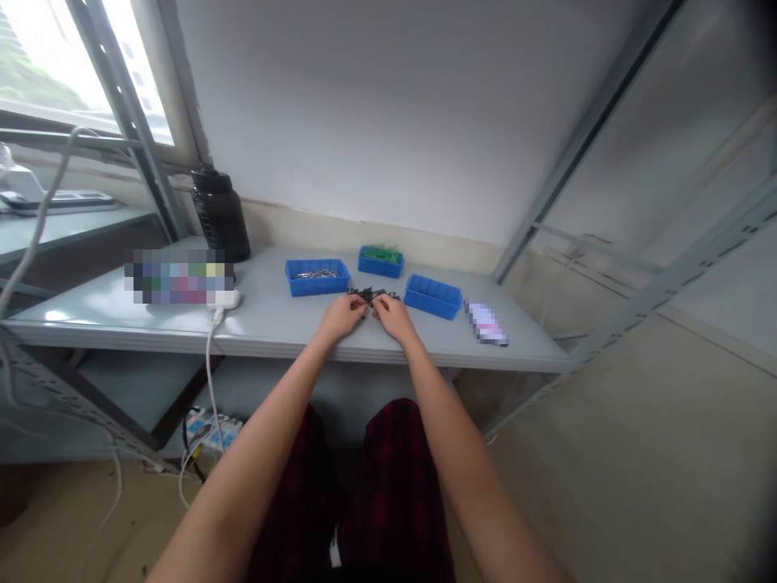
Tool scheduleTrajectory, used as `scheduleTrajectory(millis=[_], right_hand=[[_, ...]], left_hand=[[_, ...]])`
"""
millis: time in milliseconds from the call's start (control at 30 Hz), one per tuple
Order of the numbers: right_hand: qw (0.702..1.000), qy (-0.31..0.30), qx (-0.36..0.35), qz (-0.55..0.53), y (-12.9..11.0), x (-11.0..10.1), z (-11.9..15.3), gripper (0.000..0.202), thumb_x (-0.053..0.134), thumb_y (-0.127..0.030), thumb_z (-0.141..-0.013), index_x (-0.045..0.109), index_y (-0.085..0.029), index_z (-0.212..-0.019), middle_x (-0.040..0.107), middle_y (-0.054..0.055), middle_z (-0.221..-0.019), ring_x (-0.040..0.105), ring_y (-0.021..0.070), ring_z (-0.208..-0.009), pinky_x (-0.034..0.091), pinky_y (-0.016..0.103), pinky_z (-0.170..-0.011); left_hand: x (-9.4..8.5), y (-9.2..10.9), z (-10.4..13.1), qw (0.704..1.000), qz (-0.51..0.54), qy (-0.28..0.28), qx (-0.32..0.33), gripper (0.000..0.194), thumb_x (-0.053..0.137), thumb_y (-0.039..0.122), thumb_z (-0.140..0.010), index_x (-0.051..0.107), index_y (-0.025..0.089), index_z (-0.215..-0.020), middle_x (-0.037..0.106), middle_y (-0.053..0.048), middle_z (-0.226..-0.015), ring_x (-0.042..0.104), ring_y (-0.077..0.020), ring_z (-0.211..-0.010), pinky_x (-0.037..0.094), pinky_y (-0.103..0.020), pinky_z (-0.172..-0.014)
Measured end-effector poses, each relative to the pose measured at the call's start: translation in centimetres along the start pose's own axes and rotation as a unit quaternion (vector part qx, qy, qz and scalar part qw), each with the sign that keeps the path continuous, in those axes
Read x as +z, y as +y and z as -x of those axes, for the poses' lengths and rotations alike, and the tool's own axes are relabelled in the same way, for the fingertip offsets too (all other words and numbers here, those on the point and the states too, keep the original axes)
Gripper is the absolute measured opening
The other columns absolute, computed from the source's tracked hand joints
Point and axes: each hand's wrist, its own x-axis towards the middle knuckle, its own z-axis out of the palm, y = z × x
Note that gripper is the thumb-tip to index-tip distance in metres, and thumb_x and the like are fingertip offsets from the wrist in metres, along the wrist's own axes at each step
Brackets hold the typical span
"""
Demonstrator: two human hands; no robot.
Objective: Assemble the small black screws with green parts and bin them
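Work seems unfinished: black pieces (367, 293) lie loose, twelve o'clock from left hand (345, 316) and right hand (393, 315), whose grasp I cannot tell.

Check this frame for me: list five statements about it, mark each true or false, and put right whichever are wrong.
1. The left hand and the right hand are both at the small dark pieces on the table. True.
2. The right hand is inside the rightmost blue bin. False: it is outside that bin, at the small dark pieces.
3. The leftmost blue bin holds thin metal pieces. True.
4. Of the three blue bins, the one with green contents stands nearest the front edge. False: it stands farthest back.
5. A dark bottle stands left of all three bins. True.
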Motion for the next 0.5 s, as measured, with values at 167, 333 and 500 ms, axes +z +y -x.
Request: scheduleTrajectory(millis=[167,333,500], right_hand=[[1.000,-0.001,0.000,-0.003,0.08,0.05,-0.01,0.022,0.048,-0.033,-0.093,0.065,-0.022,-0.086,0.070,0.001,-0.073,0.064,0.0166,-0.072,0.044,0.027,-0.074],[1.000,0.001,0.003,-0.004,-0.02,0.01,0.05,0.021,0.048,-0.032,-0.092,0.065,-0.022,-0.086,0.070,0.001,-0.074,0.064,0.0172,-0.072,0.045,0.027,-0.073],[1.000,-0.001,0.000,-0.005,-0.05,-0.01,0.08,0.022,0.048,-0.034,-0.093,0.065,-0.022,-0.087,0.070,0.001,-0.074,0.064,0.0174,-0.072,0.045,0.027,-0.073]], left_hand=[[-0.06,0.13,0.06,1.000,-0.002,0.002,-0.002,0.024,0.055,0.027,-0.086,0.074,0.015,-0.094,0.075,-0.010,-0.095,0.066,-0.0232,-0.089,0.048,-0.032,-0.082],[-0.09,0.14,0.10,1.000,-0.002,0.003,-0.001,0.025,0.055,0.028,-0.086,0.075,0.016,-0.094,0.075,-0.009,-0.095,0.067,-0.0236,-0.089,0.049,-0.032,-0.082],[0.02,-0.08,0.02,1.000,0.001,0.004,-0.001,0.025,0.055,0.028,-0.085,0.075,0.016,-0.094,0.075,-0.010,-0.095,0.067,-0.0237,-0.088,0.049,-0.033,-0.081]])
